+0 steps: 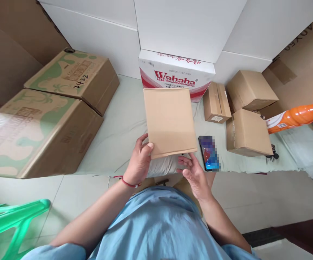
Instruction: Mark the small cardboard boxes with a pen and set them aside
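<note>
The left forearm (91, 211) and right forearm (222, 224) reach forward, angling inward toward each other. The left hand (140, 162) is closed in a pinch — thumb (147, 148) pressed on top, index finger extended forward. The right hand (195, 178) is looser — palm turned inward, fingers (185, 161) parted and slightly curled, thumb standing away from them.

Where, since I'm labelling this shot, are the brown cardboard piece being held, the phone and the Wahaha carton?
Brown cardboard piece (170, 122): head view, middle of its broad face.
Phone (209, 154): head view, on its screen.
Wahaha carton (174, 75): head view, on its printed front panel.
</note>
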The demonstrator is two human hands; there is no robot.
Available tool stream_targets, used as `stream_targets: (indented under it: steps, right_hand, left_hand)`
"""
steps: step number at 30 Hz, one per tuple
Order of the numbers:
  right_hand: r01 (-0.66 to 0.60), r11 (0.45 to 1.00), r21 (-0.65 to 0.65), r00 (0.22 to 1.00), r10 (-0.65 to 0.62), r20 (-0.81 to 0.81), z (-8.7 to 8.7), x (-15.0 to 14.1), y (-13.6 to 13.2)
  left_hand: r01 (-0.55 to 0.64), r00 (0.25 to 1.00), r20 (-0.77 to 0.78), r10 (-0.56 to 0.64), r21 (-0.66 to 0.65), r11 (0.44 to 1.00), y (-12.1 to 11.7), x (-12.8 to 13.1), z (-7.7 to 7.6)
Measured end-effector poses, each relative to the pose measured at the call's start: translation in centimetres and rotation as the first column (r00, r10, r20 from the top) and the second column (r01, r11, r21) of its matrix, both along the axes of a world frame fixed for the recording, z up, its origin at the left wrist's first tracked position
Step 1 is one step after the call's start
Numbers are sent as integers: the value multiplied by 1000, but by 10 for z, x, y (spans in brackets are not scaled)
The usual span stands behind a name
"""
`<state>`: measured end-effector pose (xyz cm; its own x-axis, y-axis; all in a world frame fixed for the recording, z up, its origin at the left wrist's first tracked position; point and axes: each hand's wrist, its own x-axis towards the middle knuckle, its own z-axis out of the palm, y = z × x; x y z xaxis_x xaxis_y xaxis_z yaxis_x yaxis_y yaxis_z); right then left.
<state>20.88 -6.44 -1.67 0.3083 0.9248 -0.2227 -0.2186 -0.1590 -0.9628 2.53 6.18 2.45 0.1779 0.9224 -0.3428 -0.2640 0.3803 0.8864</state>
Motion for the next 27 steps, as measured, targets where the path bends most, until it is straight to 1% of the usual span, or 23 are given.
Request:
stream_targets:
  steps: [2, 3, 5, 8, 10, 12, 15, 17, 19, 22, 25, 27]
  right_hand:
    - [28, 999, 43, 990, -22, -140, 3, -10, 7]
    - [70, 995, 66, 980, -56, -190, 6, -14, 11]
    - [197, 974, 112, 947, -160, -280, 15, -16, 18]
    - [389, 911, 133, 851, -300, -431, 29, -9, 25]
    - [451, 885, 114, 789, -336, -515, 35, 0, 26]
    - [473, 877, 86, 747, -347, -567, 38, 11, 26]
    - [518, 853, 63, 705, -385, -596, 42, 26, 28]
    - [551, 831, 75, 694, -407, -594, 44, 34, 32]
    - [552, 829, 88, 699, -403, -590, 46, 39, 37]
    - [546, 832, 98, 698, -387, -603, 47, 43, 44]
    - [571, 814, 108, 667, -383, -639, 43, 45, 48]
    - [568, 816, 111, 648, -360, -671, 38, 45, 50]
  left_hand:
    - [28, 1000, -6, -28, 56, 998, -6, 17, 0]
    - [56, 998, -11, -55, 86, 995, -10, 25, 1]
    - [121, 993, -16, -120, 153, 981, -16, 41, 3]
    - [201, 979, -34, -199, 249, 947, -21, 58, 8]
    - [245, 970, -68, -235, 285, 927, -21, 66, 11]
    - [296, 955, -130, -268, 305, 905, -17, 73, 13]
    - [356, 930, -226, -291, 346, 868, -9, 86, 15]
    - [354, 928, -263, -265, 395, 848, -5, 96, 17]
    - [325, 935, -282, -214, 445, 835, -3, 107, 19]
    - [295, 936, -317, -153, 467, 834, -1, 123, 22]
    - [290, 925, -356, -135, 428, 856, 0, 137, 22]
    - [292, 918, -371, -140, 394, 871, 0, 144, 20]
